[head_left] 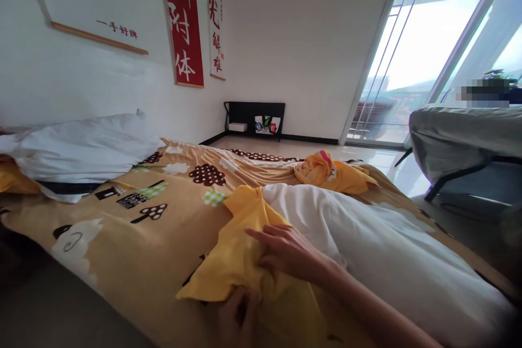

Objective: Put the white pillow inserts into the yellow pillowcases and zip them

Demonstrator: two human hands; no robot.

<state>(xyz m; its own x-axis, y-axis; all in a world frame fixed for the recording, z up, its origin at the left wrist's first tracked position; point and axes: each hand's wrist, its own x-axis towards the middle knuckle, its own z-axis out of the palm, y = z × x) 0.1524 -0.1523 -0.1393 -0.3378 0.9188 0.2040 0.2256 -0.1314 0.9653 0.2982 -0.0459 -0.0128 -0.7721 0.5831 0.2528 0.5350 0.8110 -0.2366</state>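
The right hand (pixel 287 250) lay loosely open on yellow cloth (pixel 240 244) beside white fabric (pixel 367 239); the left hand (pixel 231 318) curled at its near edge, its hold unclear. Smoothing seemingly called for an anchored edge.

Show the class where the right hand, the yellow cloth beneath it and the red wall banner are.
Right hand (pixel 287 248): head view, on the back of the hand.
Yellow cloth (pixel 236 242): head view, left of that hand.
Red wall banner (pixel 183 23): head view, around mid-length.
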